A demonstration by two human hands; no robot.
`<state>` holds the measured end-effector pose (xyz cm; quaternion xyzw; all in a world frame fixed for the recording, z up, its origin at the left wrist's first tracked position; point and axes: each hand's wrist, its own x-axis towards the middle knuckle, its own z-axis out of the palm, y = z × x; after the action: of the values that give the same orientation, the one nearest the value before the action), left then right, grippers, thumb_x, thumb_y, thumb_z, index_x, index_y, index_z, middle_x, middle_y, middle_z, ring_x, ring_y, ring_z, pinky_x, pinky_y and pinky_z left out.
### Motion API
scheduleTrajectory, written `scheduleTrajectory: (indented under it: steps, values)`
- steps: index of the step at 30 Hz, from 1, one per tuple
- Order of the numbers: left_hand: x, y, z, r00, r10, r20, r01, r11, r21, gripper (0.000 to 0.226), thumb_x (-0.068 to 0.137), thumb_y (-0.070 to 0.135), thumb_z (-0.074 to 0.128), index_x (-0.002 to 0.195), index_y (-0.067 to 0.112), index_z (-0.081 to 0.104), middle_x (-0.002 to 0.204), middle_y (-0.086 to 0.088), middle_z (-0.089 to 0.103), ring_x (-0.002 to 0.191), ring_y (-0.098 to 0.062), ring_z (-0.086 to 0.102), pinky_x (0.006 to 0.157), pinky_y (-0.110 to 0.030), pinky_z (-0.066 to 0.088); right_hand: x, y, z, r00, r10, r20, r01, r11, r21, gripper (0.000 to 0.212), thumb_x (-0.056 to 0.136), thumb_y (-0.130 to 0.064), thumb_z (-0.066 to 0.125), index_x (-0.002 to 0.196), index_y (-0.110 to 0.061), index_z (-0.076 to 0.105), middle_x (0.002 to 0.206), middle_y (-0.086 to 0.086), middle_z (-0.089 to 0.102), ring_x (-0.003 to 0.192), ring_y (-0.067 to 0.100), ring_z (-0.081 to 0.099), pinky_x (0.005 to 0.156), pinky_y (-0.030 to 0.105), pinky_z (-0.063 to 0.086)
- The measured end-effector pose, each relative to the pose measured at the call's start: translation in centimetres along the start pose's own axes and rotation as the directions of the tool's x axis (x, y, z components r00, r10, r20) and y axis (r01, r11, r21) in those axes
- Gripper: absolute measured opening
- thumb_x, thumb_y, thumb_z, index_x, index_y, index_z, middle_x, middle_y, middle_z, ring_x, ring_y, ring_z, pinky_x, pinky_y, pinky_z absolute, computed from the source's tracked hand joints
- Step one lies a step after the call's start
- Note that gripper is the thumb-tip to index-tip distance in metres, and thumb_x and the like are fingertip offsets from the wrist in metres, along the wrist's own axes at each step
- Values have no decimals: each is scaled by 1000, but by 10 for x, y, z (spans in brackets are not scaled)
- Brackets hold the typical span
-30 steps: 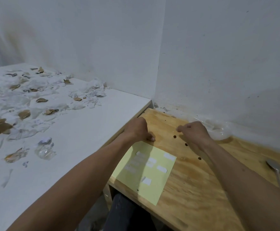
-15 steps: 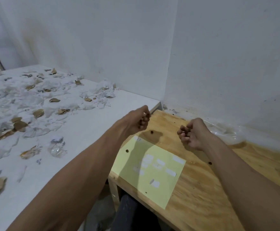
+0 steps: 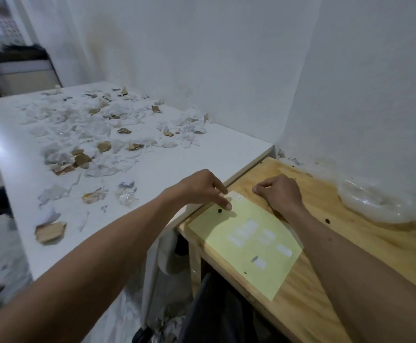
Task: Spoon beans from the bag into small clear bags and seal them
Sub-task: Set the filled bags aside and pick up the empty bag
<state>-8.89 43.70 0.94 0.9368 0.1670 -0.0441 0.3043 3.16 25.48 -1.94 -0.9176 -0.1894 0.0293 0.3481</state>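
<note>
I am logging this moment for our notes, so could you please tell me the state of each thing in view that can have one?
Left hand: fingers extended, fingertips touching the yellow sheet's top corner.
Right hand: fingers curled, resting on the table; contents cannot be told.
Pale yellow paper sheet: flat on the light wooden table, white labels stuck on.
Dark bean: loose on the sheet.
Large clear plastic bag: crumpled against the wall.

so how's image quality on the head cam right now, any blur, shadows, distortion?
Head view: wide-angle bend in the wall corner and white table edges; smeared blur at the far left edge and floor; soft dim light, with the left hand casting a shadow over the yellow sheet; faint sheen on the clear bag.
</note>
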Motion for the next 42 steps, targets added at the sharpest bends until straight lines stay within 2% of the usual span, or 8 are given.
scheduleTrajectory:
  steps: [6,11,16,19,27,33,38,42]
  values:
    - [1,-15,13,997,60,-53,-59,998,3,18,68,29,92,84,23,84,69,20,69,76,5,62,61,-13,42,1,-5,-6,974,203,101,-224,923,313,32,99,-30,61,74,-10,69,70,7,63,63,22,58,56,31,45]
    - [5,-7,11,996,87,11,-88,984,157,19,84,34,80,85,16,76,77,5,66,73,-12,59,60,-23,43,3,7,-49,792,366,488,-585,226,779,26,94,-5,31,76,-7,50,77,11,51,57,17,41,36,18,33]
    - [16,60,28,941,181,286,111,631,-768,24,101,11,48,78,10,46,75,-6,42,55,-13,33,54,-25,31,-29,41,-121,911,367,188,-411,771,487,28,95,-27,52,73,-11,57,59,-1,40,49,14,30,41,23,26]
    - [25,110,58,934,137,331,227,488,-843,21,95,0,30,94,5,50,71,-5,45,50,-12,30,45,-22,27,-61,71,-147,978,206,-33,-207,978,-20,33,89,-39,72,67,-15,74,54,-3,58,52,15,51,53,28,38]
    - [54,155,133,930,366,15,-366,928,65,30,86,45,68,96,18,78,100,-6,74,95,-24,66,79,-33,51,-113,124,-129,982,179,-56,-182,982,-51,25,73,-42,88,93,-29,84,92,-13,78,91,3,66,76,20,44]
    - [61,149,149,876,480,-53,-482,875,-44,14,84,34,79,94,26,83,96,3,79,92,-12,71,82,-31,56,-109,129,-120,939,335,-75,-311,923,224,17,79,-38,80,77,-21,81,68,-10,69,67,10,62,61,24,46]
    - [72,151,154,847,525,-75,-528,849,-25,9,87,23,75,88,20,83,89,1,79,88,-15,71,79,-34,56,-102,135,-168,764,593,254,-479,258,839,20,91,-17,38,75,-9,49,59,5,44,48,14,32,33,17,22]
    - [73,152,149,889,454,-62,-456,890,-10,19,86,32,78,87,13,77,87,-2,71,86,-18,63,75,-34,50,-126,157,-206,771,636,20,-484,566,668,30,96,-27,51,72,-10,56,65,6,49,48,15,36,39,22,28]
